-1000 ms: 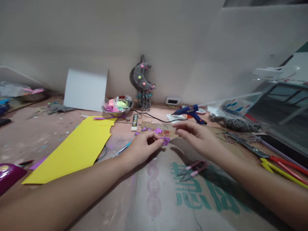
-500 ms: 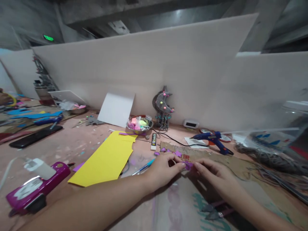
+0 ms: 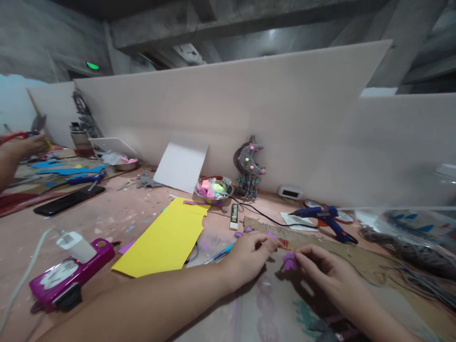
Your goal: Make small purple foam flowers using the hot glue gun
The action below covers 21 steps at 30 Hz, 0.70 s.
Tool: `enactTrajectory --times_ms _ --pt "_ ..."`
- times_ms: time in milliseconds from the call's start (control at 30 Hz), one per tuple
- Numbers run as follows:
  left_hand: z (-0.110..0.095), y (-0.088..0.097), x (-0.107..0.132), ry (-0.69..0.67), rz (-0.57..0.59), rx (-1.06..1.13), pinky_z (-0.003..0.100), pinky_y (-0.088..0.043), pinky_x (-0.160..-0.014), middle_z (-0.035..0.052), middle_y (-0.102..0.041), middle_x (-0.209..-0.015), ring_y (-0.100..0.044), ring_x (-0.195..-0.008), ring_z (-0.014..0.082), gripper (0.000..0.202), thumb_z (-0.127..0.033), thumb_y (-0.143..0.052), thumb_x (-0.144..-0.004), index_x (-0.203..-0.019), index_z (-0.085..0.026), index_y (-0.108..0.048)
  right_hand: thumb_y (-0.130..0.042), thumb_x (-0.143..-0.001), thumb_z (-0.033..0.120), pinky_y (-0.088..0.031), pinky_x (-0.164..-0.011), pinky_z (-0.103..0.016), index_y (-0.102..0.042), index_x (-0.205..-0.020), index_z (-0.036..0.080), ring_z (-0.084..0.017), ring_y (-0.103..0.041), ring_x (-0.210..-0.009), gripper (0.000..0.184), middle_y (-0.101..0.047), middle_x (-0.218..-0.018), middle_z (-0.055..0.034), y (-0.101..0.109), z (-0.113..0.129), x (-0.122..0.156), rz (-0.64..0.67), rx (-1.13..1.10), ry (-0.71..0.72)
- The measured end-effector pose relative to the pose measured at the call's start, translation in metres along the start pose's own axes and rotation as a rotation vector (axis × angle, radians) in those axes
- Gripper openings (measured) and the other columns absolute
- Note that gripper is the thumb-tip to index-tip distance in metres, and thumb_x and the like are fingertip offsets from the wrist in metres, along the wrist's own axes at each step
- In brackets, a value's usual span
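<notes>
My right hand (image 3: 322, 268) pinches a small purple flower-shaped cutout (image 3: 289, 261) by its edge, above the brown cardboard. My left hand (image 3: 252, 256) is just left of it, apart from the cutout. Its thumb and index finger are pressed together, and I see nothing between them. Behind my left hand, small purple pieces (image 3: 248, 229) lie on the cardboard (image 3: 342, 251), partly hidden by its fingers. A blue pen (image 3: 223, 253) lies beside my left wrist. Beneath my right forearm is a dark tool with purple handles, perhaps pliers (image 3: 322, 327), mostly covered.
A blue glue gun (image 3: 326, 217) stands behind my right hand, near grey yarn (image 3: 392, 244). Yellow card (image 3: 164, 237), a magenta power strip (image 3: 73, 273) and a phone (image 3: 69, 200) lie left. A clay bowl (image 3: 213, 198) and moon ornament (image 3: 250, 159) stand behind. Another person's hand (image 3: 30, 145) holds red-handled scissors.
My hands have parted. Both held the purple piece between them before; now only my right hand has it, and its petals show. The other person's hand and scissors have come further into view.
</notes>
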<state>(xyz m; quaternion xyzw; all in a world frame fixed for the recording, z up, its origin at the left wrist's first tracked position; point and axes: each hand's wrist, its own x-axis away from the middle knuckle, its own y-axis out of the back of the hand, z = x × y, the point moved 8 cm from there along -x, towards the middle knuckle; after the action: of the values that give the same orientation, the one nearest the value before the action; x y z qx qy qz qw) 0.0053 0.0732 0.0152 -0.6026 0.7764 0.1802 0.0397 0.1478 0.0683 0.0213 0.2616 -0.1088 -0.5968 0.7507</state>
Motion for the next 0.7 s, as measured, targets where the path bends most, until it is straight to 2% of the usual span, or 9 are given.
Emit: enactTrajectory --times_ms 100,267,367,400,467,567,633,700 --pt "0.001 0.003 -0.001 -0.010 -0.041 -0.008 0.026 -0.046 -0.070 0.0070 -0.066 -0.088 -0.059 -0.080 0.0171 0.042 -0.047 -0.045 -0.084 -0.094 -0.013 -0.068 -0.050 -0.080 0.049 -0.048 -0.063 -0.025 -0.060 -0.072 0.020 -0.018 -0.061 -0.065 0.031 -0.066 -0.069 -0.0036 -0.001 0.008 0.000 0.014 0.121 0.050" --pt "-0.002 -0.009 0.005 -0.021 0.105 0.010 0.025 -0.046 -0.072 0.0054 -0.069 -0.085 -0.062 -0.079 0.0165 0.028 -0.036 -0.054 -0.080 -0.090 -0.014 -0.069 -0.049 -0.080 0.040 -0.047 -0.058 -0.024 -0.061 -0.070 0.021 -0.016 -0.059 -0.061 0.025 -0.064 -0.065 -0.0011 -0.001 0.024 0.003 -0.005 0.267 0.101" --pt "-0.006 -0.013 0.008 -0.030 0.172 -0.016 0.025 -0.046 -0.072 0.0044 -0.069 -0.082 -0.062 -0.077 0.0159 0.025 -0.033 -0.051 -0.082 -0.085 -0.014 -0.068 -0.048 -0.081 0.037 -0.048 -0.062 -0.026 -0.060 -0.070 0.021 -0.016 -0.060 -0.064 0.023 -0.064 -0.065 -0.0008 0.000 0.025 0.005 -0.020 0.257 0.078" --pt "-0.006 -0.012 0.008 -0.033 0.163 -0.046 0.025 -0.046 -0.072 0.0042 -0.069 -0.081 -0.062 -0.077 0.0158 0.024 -0.032 -0.052 -0.081 -0.083 -0.014 -0.068 -0.047 -0.082 0.037 -0.049 -0.063 -0.027 -0.060 -0.072 0.020 -0.017 -0.060 -0.066 0.023 -0.065 -0.067 -0.0011 0.001 0.023 0.005 -0.025 0.237 0.078" --pt "-0.006 -0.010 0.007 -0.026 0.143 -0.070 0.025 -0.045 -0.070 0.0042 -0.069 -0.081 -0.061 -0.076 0.0154 0.022 -0.032 -0.053 -0.081 -0.084 -0.015 -0.067 -0.045 -0.084 0.037 -0.049 -0.067 -0.028 -0.061 -0.080 0.020 -0.017 -0.060 -0.070 0.024 -0.066 -0.074 -0.0025 0.004 0.021 0.006 -0.048 0.180 0.106" --pt "-0.001 -0.008 0.004 0.023 0.110 -0.016 0.023 -0.045 -0.066 0.0035 -0.066 -0.076 -0.061 -0.072 0.0142 0.020 -0.032 -0.053 -0.081 -0.081 -0.014 -0.064 -0.040 -0.086 0.034 -0.049 -0.074 -0.030 -0.060 -0.101 0.019 -0.017 -0.060 -0.082 0.029 -0.066 -0.096 -0.0060 0.008 0.016 0.005 -0.069 0.071 0.156" --pt "0.006 -0.007 0.002 0.094 0.089 0.089 0.023 -0.045 -0.063 0.0032 -0.065 -0.074 -0.061 -0.069 0.0133 0.019 -0.032 -0.054 -0.080 -0.081 -0.014 -0.060 -0.039 -0.085 0.027 -0.049 -0.076 -0.031 -0.056 -0.111 0.019 -0.018 -0.060 -0.087 0.032 -0.063 -0.107 -0.0070 0.004 0.010 0.004 -0.008 0.004 0.139" --pt "0.012 -0.006 0.000 0.139 0.072 0.164 0.022 -0.045 -0.062 0.0029 -0.064 -0.074 -0.060 -0.066 0.0123 0.019 -0.033 -0.055 -0.079 -0.080 -0.014 -0.058 -0.042 -0.080 0.021 -0.049 -0.075 -0.031 -0.054 -0.115 0.020 -0.018 -0.061 -0.090 0.037 -0.064 -0.108 -0.0068 -0.004 0.005 0.002 0.077 -0.014 0.101"
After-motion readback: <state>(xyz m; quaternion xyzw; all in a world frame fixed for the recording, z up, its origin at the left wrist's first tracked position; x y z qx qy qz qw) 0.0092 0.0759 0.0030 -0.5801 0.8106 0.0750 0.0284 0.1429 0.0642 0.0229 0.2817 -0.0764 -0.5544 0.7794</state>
